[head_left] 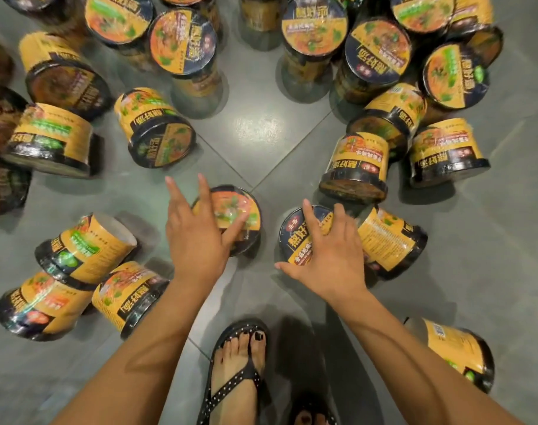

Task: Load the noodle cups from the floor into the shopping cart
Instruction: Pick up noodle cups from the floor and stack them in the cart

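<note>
Several yellow-and-black noodle cups lie and stand scattered on the grey tiled floor [261,133]. My left hand [197,237] reaches over one upright cup [240,210]; its fingers are spread and straight, and the thumb lies across the lid. My right hand [329,262] is spread over the lid of a second upright cup [292,237], fingers extended on top and the thumb out to the left. Neither hand's fingers curl round a cup. No shopping cart is in view.
Tipped cups lie left of my left hand [86,246] and right of my right hand [390,237]. Another lies at the lower right [457,351]. Upright cups crowd the far side [184,41]. My sandalled foot [237,363] stands between my forearms.
</note>
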Available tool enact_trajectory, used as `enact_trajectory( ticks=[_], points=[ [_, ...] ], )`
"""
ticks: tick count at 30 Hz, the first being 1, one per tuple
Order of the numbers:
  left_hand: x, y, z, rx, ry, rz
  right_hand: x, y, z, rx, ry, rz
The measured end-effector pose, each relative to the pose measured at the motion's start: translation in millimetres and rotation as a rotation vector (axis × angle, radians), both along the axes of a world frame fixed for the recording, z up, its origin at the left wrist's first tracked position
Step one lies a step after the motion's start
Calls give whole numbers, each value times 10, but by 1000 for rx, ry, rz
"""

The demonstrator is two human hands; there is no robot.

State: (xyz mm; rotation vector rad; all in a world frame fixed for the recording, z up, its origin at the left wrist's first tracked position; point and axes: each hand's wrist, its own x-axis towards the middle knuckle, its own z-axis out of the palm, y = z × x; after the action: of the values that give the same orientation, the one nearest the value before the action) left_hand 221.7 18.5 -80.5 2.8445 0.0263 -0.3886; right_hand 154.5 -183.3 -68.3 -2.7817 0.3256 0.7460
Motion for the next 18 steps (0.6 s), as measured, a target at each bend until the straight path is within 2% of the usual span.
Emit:
enact_trajectory(
  ticks=[2, 5, 10, 14, 18],
  points=[
    [64, 19, -42, 99, 49, 7, 15, 12, 11, -44, 23, 15],
    [116, 50, -46, 101, 101, -47, 30, 13, -3, -95, 46, 56],
    [127, 27, 125, 121, 230, -150, -1, -13, 65, -35, -10, -6],
    [0, 65, 479, 106, 254, -129, -91, -26, 473, -29, 21, -37],
    [-244, 207, 1221, 91, 313, -64, -164, -11, 1184, 42, 130, -65]
  ],
)
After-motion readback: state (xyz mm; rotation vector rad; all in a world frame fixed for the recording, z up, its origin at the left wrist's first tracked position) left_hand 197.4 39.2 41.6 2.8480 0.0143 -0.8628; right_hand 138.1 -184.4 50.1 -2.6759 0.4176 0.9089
